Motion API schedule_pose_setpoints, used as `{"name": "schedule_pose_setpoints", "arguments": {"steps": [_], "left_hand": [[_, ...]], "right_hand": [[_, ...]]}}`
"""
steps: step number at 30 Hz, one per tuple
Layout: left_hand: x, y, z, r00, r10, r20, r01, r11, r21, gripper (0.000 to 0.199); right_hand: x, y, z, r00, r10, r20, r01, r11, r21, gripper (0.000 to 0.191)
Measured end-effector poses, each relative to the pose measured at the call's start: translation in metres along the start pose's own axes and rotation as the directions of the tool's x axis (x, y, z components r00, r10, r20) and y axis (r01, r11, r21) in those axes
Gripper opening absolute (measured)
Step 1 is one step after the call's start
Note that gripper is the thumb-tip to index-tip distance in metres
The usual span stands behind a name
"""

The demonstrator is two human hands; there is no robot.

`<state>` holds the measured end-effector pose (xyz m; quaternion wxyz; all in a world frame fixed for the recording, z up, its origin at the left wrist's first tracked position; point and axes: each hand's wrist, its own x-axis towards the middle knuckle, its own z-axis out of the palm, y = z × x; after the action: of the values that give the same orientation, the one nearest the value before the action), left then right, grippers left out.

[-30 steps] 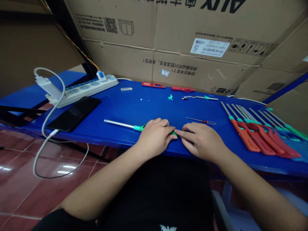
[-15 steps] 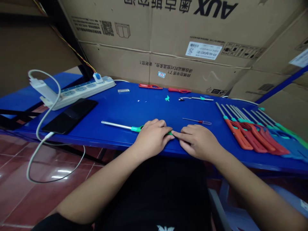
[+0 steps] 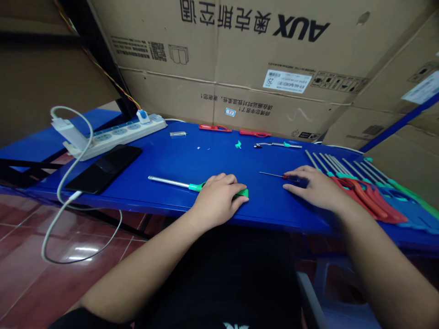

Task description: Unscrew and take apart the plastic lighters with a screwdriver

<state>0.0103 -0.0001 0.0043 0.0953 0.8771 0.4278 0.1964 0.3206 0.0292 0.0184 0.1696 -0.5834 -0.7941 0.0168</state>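
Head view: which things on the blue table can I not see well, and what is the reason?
- Green plastic grip of the long metal-tube lighter: head view, mostly hidden by the left hand.
- Red handle of the thin screwdriver: head view, partly hidden by the right hand.
- Blue lighter handles: head view, cut off by the right edge.
- White specks on the blue table: head view, too small to identify.

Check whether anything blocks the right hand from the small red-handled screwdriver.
Nothing blocks it: the right hand lies on the blue table with its fingers already over the handle end of the small red-handled screwdriver.
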Motion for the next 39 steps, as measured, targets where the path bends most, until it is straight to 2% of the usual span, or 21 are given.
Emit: {"name": "schedule_pose_setpoints", "arguments": {"steps": [2,4,6,9,11,14,17,19,21,25,34,36,39], "left_hand": [[0.000,0.000,0.000,1.000,-0.007,0.006,0.007,1.000,-0.009,0.036],[0.001,0.001,-0.001,1.000,-0.014,0.013,0.014,1.000,-0.012,0.036],[0.001,0.001,-0.002,1.000,-0.015,0.015,0.015,1.000,-0.010,0.036],[0.001,0.001,-0.003,1.000,-0.012,0.015,0.013,1.000,-0.005,0.035],[0.001,0.001,-0.002,1.000,-0.010,0.011,0.010,1.000,-0.003,0.035],[0.000,0.000,-0.001,1.000,-0.007,0.004,0.007,1.000,0.000,0.035],[0.001,-0.001,0.000,1.000,-0.006,-0.004,0.006,1.000,0.008,0.035],[0.001,-0.001,0.000,1.000,-0.002,-0.007,0.002,1.000,0.014,0.035],[0.001,0.000,0.000,1.000,0.001,-0.006,-0.001,1.000,0.016,0.035],[0.001,0.000,0.000,1.000,0.000,-0.010,0.000,1.000,0.018,0.035],[0.001,0.000,0.001,1.000,0.003,-0.012,-0.003,1.000,0.024,0.035],[0.001,0.000,0.001,1.000,0.003,-0.010,-0.003,1.000,0.019,0.036],[0.001,0.000,0.001,1.000,0.000,-0.008,0.000,1.000,0.019,0.035]], "right_hand": [[-0.004,0.009,-0.001,0.999,0.034,0.029,-0.036,0.996,0.086,0.033],[-0.007,0.006,-0.004,0.998,0.065,-0.008,-0.063,0.984,0.169,0.030],[-0.008,-0.006,-0.010,0.997,0.074,-0.029,-0.061,0.946,0.319,0.030],[-0.003,-0.027,-0.021,0.998,0.052,-0.042,-0.018,0.815,0.579,0.033],[0.001,-0.040,-0.029,0.996,0.057,-0.065,-0.003,0.771,0.637,0.031],[0.007,-0.055,-0.038,0.997,0.010,-0.076,0.034,0.827,0.561,0.024],[0.009,-0.066,-0.044,0.981,-0.183,-0.064,0.194,0.918,0.345,0.017],[0.008,-0.072,-0.047,0.950,-0.312,-0.034,0.311,0.926,0.213,0.015],[0.006,-0.077,-0.050,0.925,-0.380,-0.016,0.379,0.914,0.143,0.015],[0.004,-0.085,-0.052,0.897,-0.442,-0.010,0.441,0.892,0.097,0.016],[0.007,-0.095,-0.052,0.874,-0.485,0.015,0.481,0.870,0.106,0.017],[0.008,-0.096,-0.055,0.854,-0.518,0.043,0.512,0.853,0.098,0.020],[0.013,-0.101,-0.060,0.801,-0.586,0.126,0.582,0.810,0.064,0.027]]}}
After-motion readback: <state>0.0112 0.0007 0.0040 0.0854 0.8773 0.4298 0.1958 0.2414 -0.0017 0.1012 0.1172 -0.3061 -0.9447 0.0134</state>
